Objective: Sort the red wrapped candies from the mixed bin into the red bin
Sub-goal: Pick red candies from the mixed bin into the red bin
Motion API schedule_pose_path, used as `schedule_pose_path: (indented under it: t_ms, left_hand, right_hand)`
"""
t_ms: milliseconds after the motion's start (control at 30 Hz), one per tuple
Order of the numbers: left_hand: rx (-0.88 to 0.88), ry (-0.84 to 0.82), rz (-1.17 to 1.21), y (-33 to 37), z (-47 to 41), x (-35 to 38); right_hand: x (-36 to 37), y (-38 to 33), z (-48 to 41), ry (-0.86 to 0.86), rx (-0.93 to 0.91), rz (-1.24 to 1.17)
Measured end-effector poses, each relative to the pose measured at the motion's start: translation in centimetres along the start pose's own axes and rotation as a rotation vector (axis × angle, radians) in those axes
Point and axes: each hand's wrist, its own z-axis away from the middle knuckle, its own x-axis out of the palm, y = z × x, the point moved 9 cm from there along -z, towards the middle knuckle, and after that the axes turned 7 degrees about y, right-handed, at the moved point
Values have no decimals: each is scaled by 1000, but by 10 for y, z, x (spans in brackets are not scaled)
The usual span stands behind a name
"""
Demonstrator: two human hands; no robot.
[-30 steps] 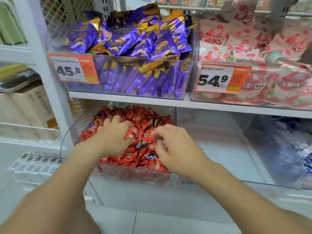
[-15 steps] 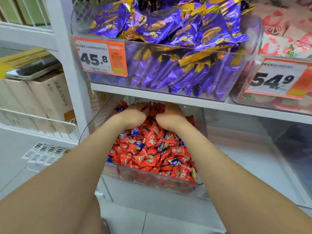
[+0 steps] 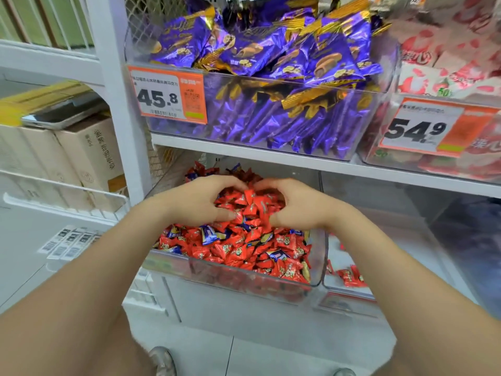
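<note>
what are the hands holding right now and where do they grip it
A heap of red wrapped candies, scooped between the left hand and right hand in the mixed bin; the fingers curl round its far side.

Red candies (image 3: 238, 251), mixed with some blue candies (image 3: 207, 234), fill the clear bin (image 3: 321, 251) at centre frame. A few more lie in the neighbouring bin (image 3: 349, 294) to its right.

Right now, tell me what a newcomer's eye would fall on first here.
First, the left grip and right grip, cupped together round a heap of red wrapped candies in the clear mixed bin on the lower shelf. Above it, shiny purple-and-gold packets fill a bin with an orange 45.8 price tag on its front. A second orange tag, the 54.9 price tag, sits on the upper-right bin.
</note>
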Motion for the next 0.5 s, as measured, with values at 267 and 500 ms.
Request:
schedule_pose_path:
  t_ms: [267,500]
  left_hand:
    - [19,145,-166,15,1,5]
    - [32,78,-199,18,-3,12]
  right_hand:
    - [20,0,6,121,-116,220]
    - [-16,0,24,251,-92,-77]
